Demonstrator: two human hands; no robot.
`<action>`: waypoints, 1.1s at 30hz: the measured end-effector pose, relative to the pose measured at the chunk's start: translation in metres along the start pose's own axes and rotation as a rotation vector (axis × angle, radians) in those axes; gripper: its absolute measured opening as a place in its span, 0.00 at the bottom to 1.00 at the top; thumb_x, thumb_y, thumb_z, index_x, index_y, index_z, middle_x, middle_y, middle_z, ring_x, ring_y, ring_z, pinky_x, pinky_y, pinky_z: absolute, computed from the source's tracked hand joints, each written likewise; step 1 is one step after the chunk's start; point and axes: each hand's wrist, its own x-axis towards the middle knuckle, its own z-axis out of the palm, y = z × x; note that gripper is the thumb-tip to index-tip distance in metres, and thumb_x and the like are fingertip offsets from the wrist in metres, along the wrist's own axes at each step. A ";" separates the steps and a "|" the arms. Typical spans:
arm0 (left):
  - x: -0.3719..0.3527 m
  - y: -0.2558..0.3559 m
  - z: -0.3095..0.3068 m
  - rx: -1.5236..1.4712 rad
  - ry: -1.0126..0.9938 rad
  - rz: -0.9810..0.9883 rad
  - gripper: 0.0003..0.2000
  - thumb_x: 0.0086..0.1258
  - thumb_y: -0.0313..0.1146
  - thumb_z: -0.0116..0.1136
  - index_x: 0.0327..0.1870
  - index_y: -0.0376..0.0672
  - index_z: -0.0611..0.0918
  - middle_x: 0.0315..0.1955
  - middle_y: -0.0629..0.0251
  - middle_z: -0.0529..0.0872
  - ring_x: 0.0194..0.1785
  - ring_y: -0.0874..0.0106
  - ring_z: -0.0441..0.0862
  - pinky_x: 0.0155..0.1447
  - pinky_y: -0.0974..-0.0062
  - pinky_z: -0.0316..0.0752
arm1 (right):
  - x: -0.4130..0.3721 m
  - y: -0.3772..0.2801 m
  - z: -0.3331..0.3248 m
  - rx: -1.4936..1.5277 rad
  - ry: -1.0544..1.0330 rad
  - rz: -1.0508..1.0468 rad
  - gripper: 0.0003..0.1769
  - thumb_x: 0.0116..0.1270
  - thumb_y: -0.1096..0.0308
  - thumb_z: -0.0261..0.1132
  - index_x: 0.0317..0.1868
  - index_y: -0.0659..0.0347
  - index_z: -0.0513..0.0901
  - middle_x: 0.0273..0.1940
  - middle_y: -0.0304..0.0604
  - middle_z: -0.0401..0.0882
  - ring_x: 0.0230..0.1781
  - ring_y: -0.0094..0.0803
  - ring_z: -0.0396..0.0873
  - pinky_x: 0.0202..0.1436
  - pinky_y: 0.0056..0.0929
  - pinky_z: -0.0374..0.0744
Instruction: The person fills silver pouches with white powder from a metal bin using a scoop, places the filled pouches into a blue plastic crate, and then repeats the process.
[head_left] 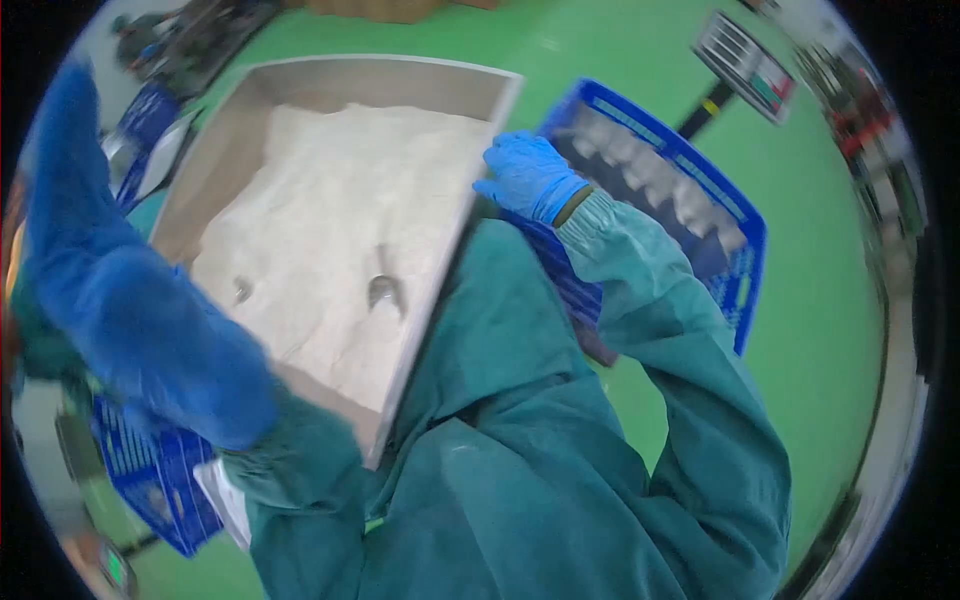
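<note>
A large pale tub point(400, 72) holds a broad bed of white powder point(340, 190). A metal scoop point(385, 292) lies half sunk in the powder, and a second small shiny metal piece point(242, 290) shows further left. My left hand point(150, 310), in a blue glove, is raised close to the camera over the tub's left side, fingers stretched out and blurred, with nothing visible in it. At the tub's right rim, my right hand point(532, 178), also gloved in blue, has its fingers curled over the edge.
Right of the tub, a blue crate point(745, 290) contains several white filled bags point(650, 170). Behind it stands a scale display point(745, 60) on a post. Another blue crate point(165, 490) is at lower left. Cardboard boxes point(375, 8) sit on the green floor point(590, 45) at the back.
</note>
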 end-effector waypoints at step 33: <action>-0.133 -0.029 0.027 -0.117 -0.561 -0.120 0.11 0.62 0.33 0.49 0.44 0.41 0.76 0.38 0.58 0.77 0.42 0.66 0.75 0.45 0.72 0.72 | 0.109 -0.211 0.017 -0.061 -0.270 -0.473 0.19 0.53 0.54 0.57 0.38 0.60 0.81 0.40 0.51 0.79 0.43 0.45 0.76 0.47 0.40 0.75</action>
